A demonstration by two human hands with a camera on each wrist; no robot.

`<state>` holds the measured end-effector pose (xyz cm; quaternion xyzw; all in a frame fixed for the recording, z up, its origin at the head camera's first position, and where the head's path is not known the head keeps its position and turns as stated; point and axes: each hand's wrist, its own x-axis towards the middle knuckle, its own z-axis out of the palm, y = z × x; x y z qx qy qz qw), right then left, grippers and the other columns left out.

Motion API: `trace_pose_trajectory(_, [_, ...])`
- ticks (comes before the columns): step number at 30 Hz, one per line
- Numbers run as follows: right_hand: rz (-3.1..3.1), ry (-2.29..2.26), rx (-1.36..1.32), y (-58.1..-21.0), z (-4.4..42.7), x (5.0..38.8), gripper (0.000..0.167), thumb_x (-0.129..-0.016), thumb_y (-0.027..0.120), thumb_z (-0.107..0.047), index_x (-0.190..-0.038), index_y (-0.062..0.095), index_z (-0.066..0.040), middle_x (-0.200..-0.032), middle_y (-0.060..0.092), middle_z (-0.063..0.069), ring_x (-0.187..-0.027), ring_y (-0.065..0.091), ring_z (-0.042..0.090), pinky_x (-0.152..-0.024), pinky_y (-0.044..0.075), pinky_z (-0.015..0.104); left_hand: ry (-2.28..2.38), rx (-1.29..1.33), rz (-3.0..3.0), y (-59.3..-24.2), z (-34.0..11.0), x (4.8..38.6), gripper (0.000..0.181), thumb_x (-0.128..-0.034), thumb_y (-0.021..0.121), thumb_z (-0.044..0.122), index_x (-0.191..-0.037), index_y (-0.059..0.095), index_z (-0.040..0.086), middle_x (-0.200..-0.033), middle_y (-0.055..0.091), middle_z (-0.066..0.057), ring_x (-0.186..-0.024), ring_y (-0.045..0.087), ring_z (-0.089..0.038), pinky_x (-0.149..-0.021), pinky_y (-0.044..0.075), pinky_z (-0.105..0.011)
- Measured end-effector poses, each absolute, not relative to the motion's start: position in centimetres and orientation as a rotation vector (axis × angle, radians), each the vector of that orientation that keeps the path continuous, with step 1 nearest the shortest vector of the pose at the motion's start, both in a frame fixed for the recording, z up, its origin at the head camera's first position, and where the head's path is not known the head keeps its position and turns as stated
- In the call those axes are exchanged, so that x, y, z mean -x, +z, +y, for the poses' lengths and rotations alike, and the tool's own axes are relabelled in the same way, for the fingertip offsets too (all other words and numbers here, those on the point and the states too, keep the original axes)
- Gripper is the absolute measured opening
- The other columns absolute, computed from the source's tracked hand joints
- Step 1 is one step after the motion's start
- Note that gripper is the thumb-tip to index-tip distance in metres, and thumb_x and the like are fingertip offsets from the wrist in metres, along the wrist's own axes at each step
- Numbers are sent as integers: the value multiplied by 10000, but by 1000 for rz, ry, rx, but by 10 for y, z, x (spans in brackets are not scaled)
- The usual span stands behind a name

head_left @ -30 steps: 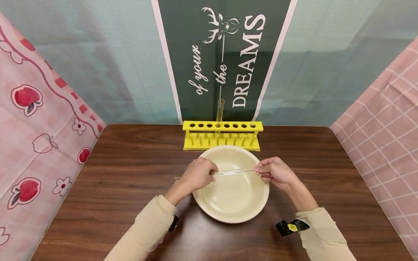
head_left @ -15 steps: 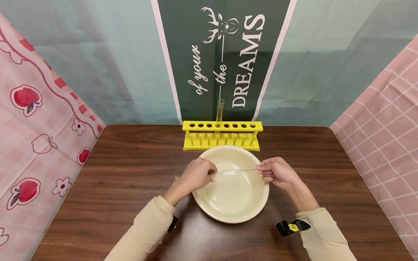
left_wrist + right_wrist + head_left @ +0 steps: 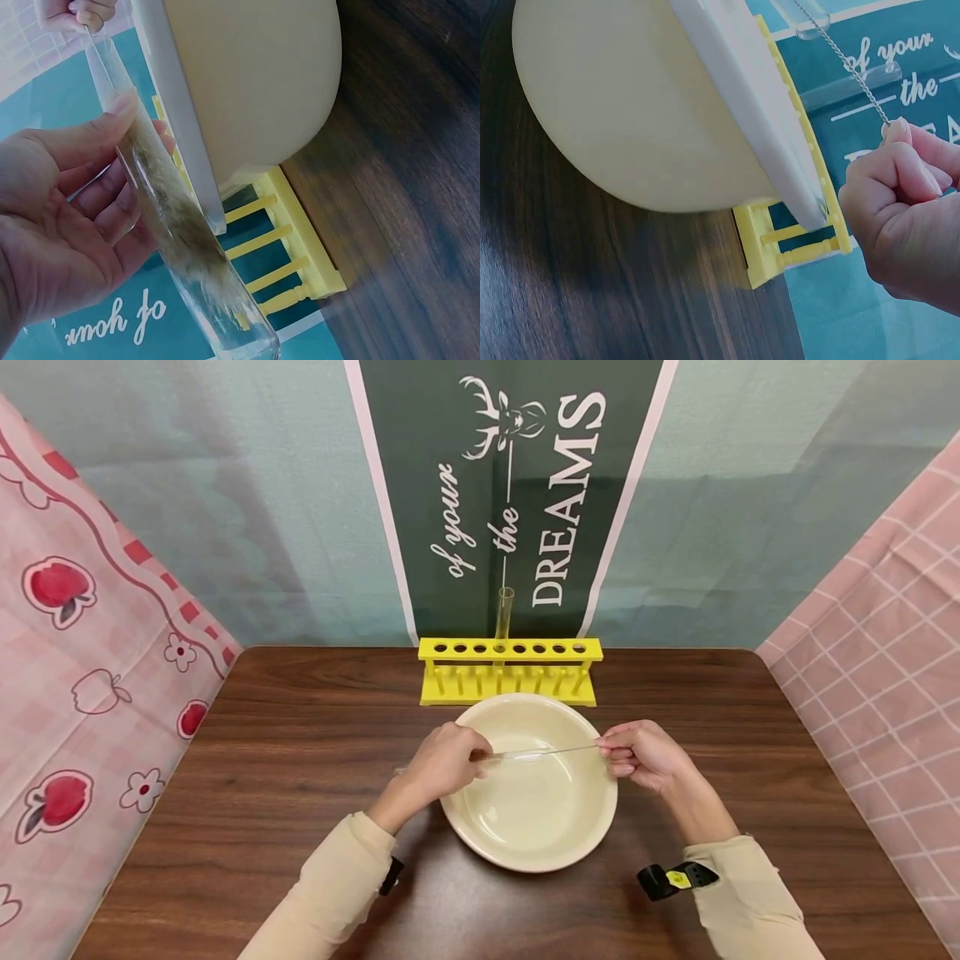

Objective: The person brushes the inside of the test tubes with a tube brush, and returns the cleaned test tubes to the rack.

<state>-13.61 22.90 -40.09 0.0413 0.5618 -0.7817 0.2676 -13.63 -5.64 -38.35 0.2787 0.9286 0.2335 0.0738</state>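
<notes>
Over the cream bowl (image 3: 528, 827), my left hand (image 3: 444, 762) grips a clear glass test tube (image 3: 244, 330) that lies nearly level. Brown bristles of a test tube brush (image 3: 176, 206) fill part of the tube in the left wrist view. The brush's twisted wire handle comes out of the tube's mouth. My right hand (image 3: 647, 756) pinches the end of that wire (image 3: 857, 75) between thumb and finger, near the bowl's right rim. In the head view the left hand covers the bristles.
Behind the bowl stands a yellow test tube rack (image 3: 510, 649), with another clear test tube (image 3: 505, 614) upright in one hole. A patterned cloth hangs close behind the rack. The dark wooden table (image 3: 300, 735) extends on both sides.
My right hand has shifted slightly to the right with the wire, and more wire shows outside the tube. The left hand has moved a little to the left with the tube.
</notes>
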Motion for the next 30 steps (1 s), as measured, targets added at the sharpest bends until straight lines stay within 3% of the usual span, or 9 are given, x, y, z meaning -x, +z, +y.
trace_pose_trajectory(12, [1297, -2152, 23, -403, 252, 138, 459, -906, 252, 117, -674, 623, -20, -567, 199, -37, -496, 118, 93, -472, 153, 191, 747, -835, 2787, -386, -70, 135, 165, -730, 759, 88, -891, 724, 99, -811, 672, 5, -704, 589, -123, -631, 457, -268])
trace_pose_trajectory(20, [1192, -2193, 64, -404, 265, 137, 475, -902, 212, 128, -683, 613, -6, -582, 164, -25, -505, 52, 112, -473, 123, 192, 754, -839, 2796, -386, -76, 135, 141, -716, 765, 78, -847, 716, 96, -746, 642, 19, -666, 566, -117, -609, 449, -267])
trace_pose_trajectory(30, [1131, -2224, 72, -409, 280, 136, 462, -906, 219, 128, -689, 609, 9, -571, 230, -23, -506, 34, 119, -471, 125, 192, 749, -813, 2813, -386, -84, 134, 148, -705, 759, 39, -842, 717, 77, -756, 653, 3, -693, 588, -134, -634, 469, -280])
